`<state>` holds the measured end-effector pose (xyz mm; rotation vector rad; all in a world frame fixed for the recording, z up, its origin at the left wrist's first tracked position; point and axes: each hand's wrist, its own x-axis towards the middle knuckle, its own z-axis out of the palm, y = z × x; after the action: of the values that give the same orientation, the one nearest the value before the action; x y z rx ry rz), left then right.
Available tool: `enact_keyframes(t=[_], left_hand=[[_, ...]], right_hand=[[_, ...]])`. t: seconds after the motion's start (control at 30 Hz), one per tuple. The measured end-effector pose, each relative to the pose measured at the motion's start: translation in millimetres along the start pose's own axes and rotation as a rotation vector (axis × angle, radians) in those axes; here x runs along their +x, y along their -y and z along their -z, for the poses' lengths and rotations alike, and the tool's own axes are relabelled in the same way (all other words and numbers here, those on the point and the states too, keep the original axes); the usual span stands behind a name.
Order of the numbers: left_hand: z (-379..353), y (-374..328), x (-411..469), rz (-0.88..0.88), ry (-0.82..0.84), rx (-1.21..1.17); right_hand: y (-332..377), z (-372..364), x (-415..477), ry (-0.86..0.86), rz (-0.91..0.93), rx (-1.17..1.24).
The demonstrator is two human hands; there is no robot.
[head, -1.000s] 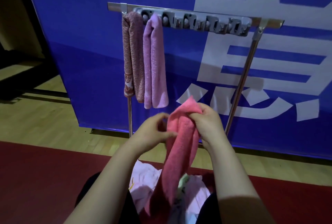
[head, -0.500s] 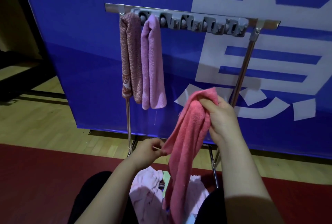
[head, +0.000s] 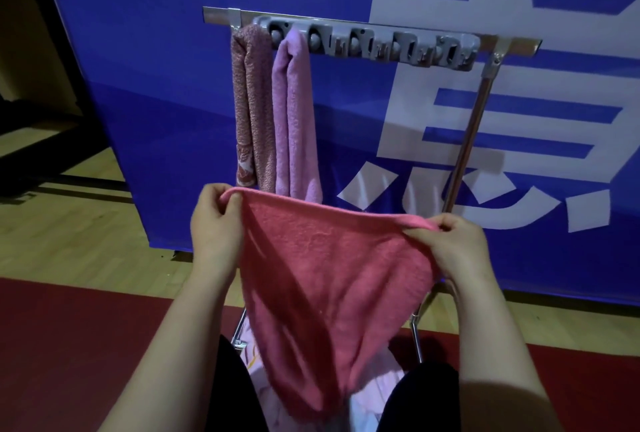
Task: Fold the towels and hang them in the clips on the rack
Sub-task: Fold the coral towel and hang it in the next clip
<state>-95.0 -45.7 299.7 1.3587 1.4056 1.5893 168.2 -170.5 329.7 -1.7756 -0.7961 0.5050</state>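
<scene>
Here the coral-pink towel is spread flat and facing the person, held up in front of the chest, below and in front of the rack. The left hand pinches its upper left corner, the fingers curled over the hem. The right hand pinches the upper right corner in the same way, its fingers closed on the edge. The held edge runs left to right, sloping a little down toward the right hand, and it sags slightly between the two grips. From that edge the cloth hangs straight down and narrows to a loose point over the lap, so its lower corners are gathered and hidden. Which side is the longer one cannot be told.

As for progress, this towel is not yet folded, and folding seems to be the step in hand. Two towels already hang folded at the left end of the grey clip strip: a brownish patterned towel and, just beside it, a lilac towel. The clips to their right hold nothing. A heap of pale cloths lies in the lap under the hanging point, so more towels likely remain.

Behind the rack stands a blue banner with large white characters. Below are a wooden floor and a red mat.
</scene>
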Motion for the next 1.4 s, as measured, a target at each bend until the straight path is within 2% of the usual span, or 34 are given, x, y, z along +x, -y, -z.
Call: enact_keyframes(t=[0.13,0.3,0.4,0.53,0.7,0.83,1.03,1.2,1.4], left_hand=[[6,-2,-1,-0.019,-0.074,0.044],[11,-6,-2,-0.009,-0.099,0.129],[14,-6,1,0.087,-0.086,0.103],[19,0,3,0.220,-0.073,0.049],[9,-8,-10,0.360,-0.013,-0.038],[-15,-21,-37,0.402,0.138,-0.131],[-47,-35,-77,0.421,0.398,-0.295],[-40,-47,-81,0.473,0.470,-0.396],[-35,-56,-77,0.345,0.491,-0.289]], right_hand=[[-2,8,0,0.014,-0.001,-0.060],[-2,12,-3,0.038,-0.005,0.000],[-3,18,-3,0.116,-0.044,0.065],[-15,23,1,0.267,-0.188,0.060],[-23,6,6,0.142,-0.272,0.247],[-11,-24,-8,0.129,-0.199,0.318],[8,-72,-38,0.296,-0.063,0.258],[17,-71,-45,0.209,0.169,0.086],[21,-70,-46,0.164,0.296,-0.003]])
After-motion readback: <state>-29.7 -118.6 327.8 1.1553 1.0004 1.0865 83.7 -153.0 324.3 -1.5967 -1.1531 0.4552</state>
